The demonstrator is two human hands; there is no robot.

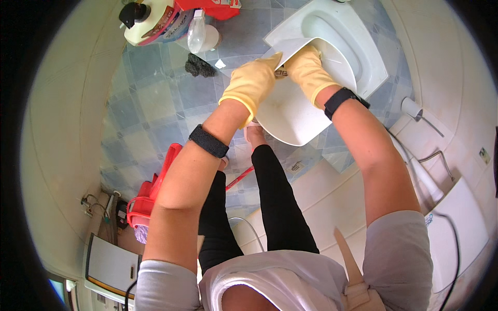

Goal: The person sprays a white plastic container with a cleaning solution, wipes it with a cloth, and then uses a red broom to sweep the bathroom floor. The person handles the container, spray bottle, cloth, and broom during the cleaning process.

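Both my hands wear yellow rubber gloves. My left hand (253,83) grips the near-left rim of a large white plastic container (299,110), which is tilted with its hollow side towards me. My right hand (307,70) reaches inside its far part. The fingers there are bent and partly hidden, so I cannot tell whether they hold anything. A small brownish patch with dark markings (281,72) shows between the two gloves. Just beyond the container a white squat toilet (373,66) is set into the floor.
On the tiled floor at the upper left lie a black scouring pad (199,65), a white scrap (220,63), a clear-topped bottle (210,37) and a large pump jug (155,23). A red bucket (142,202) stands left of my legs. A brush holder (411,107) is at right.
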